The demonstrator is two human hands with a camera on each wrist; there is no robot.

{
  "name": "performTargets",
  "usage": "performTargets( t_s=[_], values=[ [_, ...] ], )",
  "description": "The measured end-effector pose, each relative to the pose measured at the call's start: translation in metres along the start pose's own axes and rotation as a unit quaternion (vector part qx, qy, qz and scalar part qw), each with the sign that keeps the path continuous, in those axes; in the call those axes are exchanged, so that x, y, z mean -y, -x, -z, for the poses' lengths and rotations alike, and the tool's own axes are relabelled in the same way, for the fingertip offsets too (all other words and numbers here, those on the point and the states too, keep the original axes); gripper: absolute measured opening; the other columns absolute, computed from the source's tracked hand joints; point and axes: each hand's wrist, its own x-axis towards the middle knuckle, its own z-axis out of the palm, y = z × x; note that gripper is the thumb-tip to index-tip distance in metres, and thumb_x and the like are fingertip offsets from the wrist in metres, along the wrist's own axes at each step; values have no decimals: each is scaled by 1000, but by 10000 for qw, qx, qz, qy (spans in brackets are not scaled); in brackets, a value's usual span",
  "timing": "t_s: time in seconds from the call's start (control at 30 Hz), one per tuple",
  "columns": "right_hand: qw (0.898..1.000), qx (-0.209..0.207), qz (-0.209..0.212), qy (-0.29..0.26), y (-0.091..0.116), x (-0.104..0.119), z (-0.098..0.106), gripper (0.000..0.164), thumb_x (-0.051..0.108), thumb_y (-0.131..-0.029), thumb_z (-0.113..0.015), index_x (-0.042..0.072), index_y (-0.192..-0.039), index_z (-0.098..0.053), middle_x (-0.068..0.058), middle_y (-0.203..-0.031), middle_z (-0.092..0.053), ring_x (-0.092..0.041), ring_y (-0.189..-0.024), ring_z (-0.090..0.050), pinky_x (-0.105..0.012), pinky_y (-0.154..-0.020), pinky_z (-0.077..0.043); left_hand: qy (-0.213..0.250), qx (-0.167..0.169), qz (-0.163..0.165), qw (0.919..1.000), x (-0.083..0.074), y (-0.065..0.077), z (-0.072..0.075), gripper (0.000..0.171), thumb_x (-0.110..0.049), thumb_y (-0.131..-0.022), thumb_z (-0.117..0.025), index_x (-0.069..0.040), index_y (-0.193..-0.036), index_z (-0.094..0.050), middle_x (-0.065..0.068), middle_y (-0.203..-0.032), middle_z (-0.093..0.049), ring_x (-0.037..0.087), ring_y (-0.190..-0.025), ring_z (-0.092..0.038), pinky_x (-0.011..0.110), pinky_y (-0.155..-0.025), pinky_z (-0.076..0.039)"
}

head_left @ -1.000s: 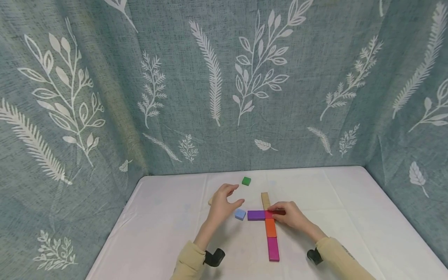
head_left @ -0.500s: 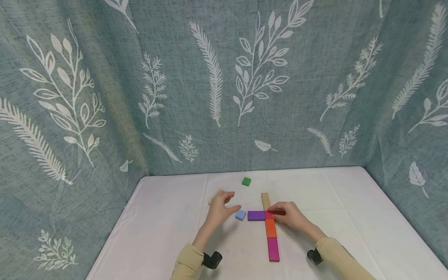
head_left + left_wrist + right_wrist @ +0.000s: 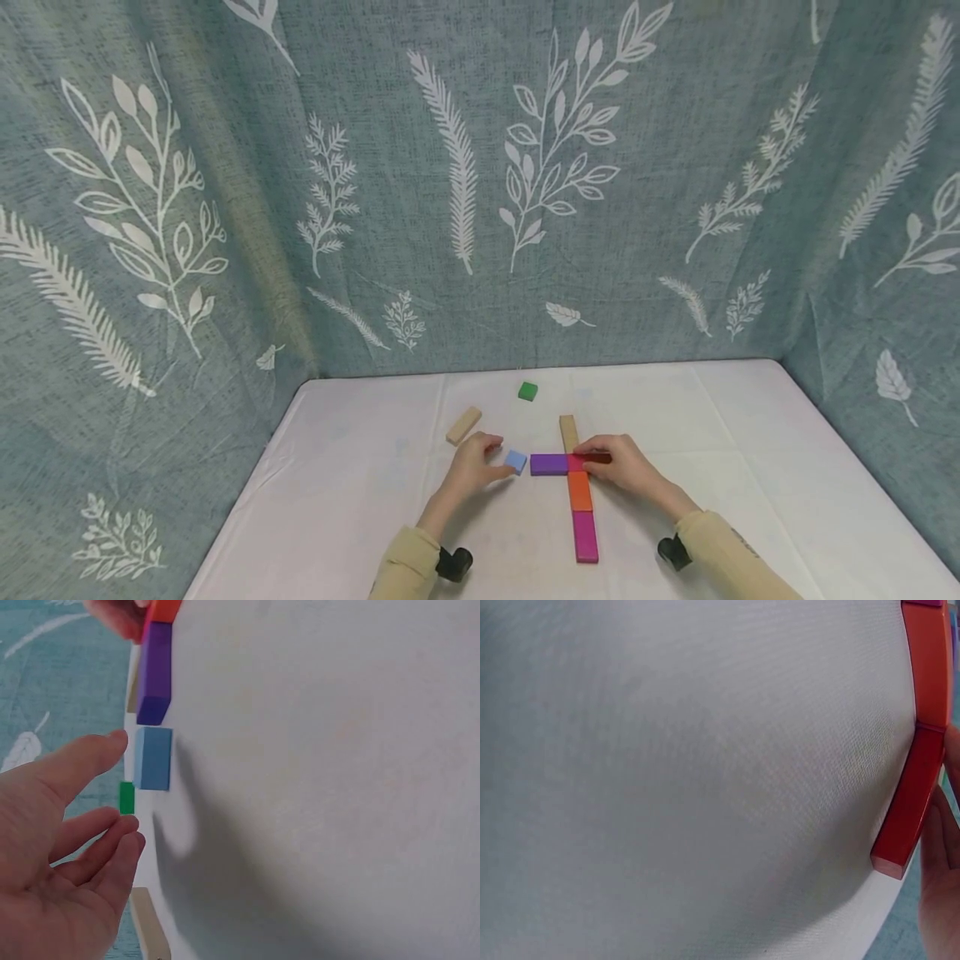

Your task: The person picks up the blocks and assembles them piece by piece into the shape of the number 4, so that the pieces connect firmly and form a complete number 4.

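My left hand (image 3: 472,468) is by a small light-blue block (image 3: 515,462), thumb and fingers parted. In the left wrist view the thumb and fingertips stand just short of this blue block (image 3: 154,759); a narrow gap seems to remain. My right hand (image 3: 626,467) pinches a long red block (image 3: 597,457) lying on the white cloth. In the right wrist view the red block (image 3: 909,802) meets an orange block (image 3: 931,664), and the fingers are partly cut off by the frame edge. A purple block (image 3: 549,465) adjoins the red one on its left.
The cross of blocks also has a natural wood block (image 3: 569,433) at the far end, then an orange block (image 3: 580,492) and a magenta block (image 3: 585,537) towards me. A loose wood block (image 3: 463,426) and a green block (image 3: 528,392) lie farther back. A patterned curtain (image 3: 480,317) borders the table.
My left hand has come down and nearer to me, its thumb now beside the blue block, uncovering the loose wood block behind. The right hand stays at the red block.
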Motion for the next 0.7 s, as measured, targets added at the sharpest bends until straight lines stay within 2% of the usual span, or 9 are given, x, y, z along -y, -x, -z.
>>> performTargets(
  t_s=[0.3,0.7],
  values=[
    [10000,15,-41,-80,1,1,-1,23,7,-85,-68,5,-108,-70,-7,-104,-71,-23,-96,-65,-33,-84,-55,53,-78,40,9999,3,0,-12,47,-13,-72,-80,10,-110,-62,18,-102,-64,29,-95,-61,38,-86,-52],
    [10000,7,1,-47,1,1,-1,23,7,-85,-68,5,-108,-70,-8,-104,-71,-24,-96,-65,-31,-83,-56,1,-162,161,9997,2,2,-19,42,-14,-74,-79,7,-107,-65,12,-95,-64,17,-86,-57,29,-78,-51]
  ],
)
